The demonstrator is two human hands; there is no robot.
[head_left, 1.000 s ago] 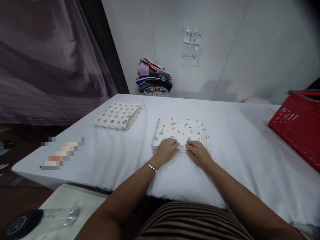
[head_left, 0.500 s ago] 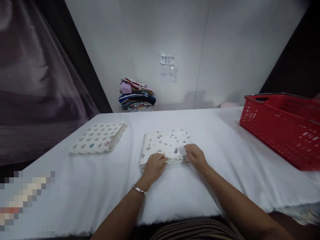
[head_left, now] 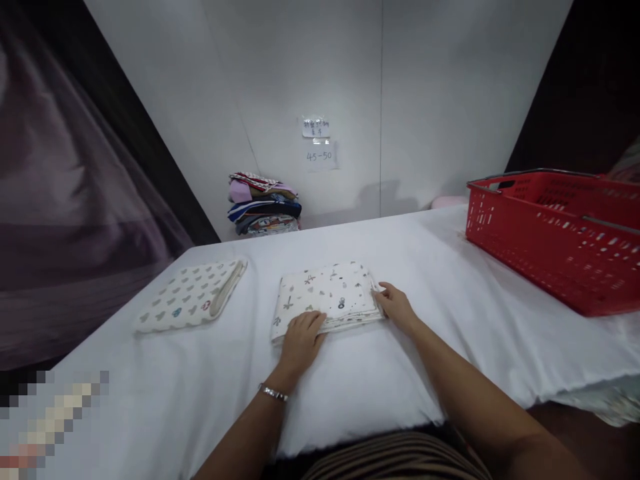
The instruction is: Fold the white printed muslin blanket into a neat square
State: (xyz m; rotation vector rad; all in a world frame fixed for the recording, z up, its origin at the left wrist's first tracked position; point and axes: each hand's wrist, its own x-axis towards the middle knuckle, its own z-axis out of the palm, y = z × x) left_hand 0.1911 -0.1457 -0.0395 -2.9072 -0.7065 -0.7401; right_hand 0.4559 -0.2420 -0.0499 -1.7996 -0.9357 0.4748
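A folded white cloth [head_left: 320,290] printed with small palm trees and other figures lies in front of me, its layers stacked along the near edge. My left hand [head_left: 303,340] rests on its near edge with fingers laid flat over the top. At the right side, my right hand [head_left: 397,307] has its fingers bent around the cloth's edge, seemingly pinching it; the thumb is partly hidden. Off to the left is a second folded cloth [head_left: 193,293], white with grey cloud-like shapes, touched by neither hand.
White fabric covers the table [head_left: 420,260]. A red perforated basket [head_left: 545,247] stands at the right. Behind the table's far edge is a pile of folded textiles [head_left: 265,207], below paper notes [head_left: 319,157] on the wall. A purple curtain [head_left: 65,220] hangs at left.
My right hand has shifted from the top of the cloth out to its right edge. My left hand stays on the near edge. The view has turned slightly.
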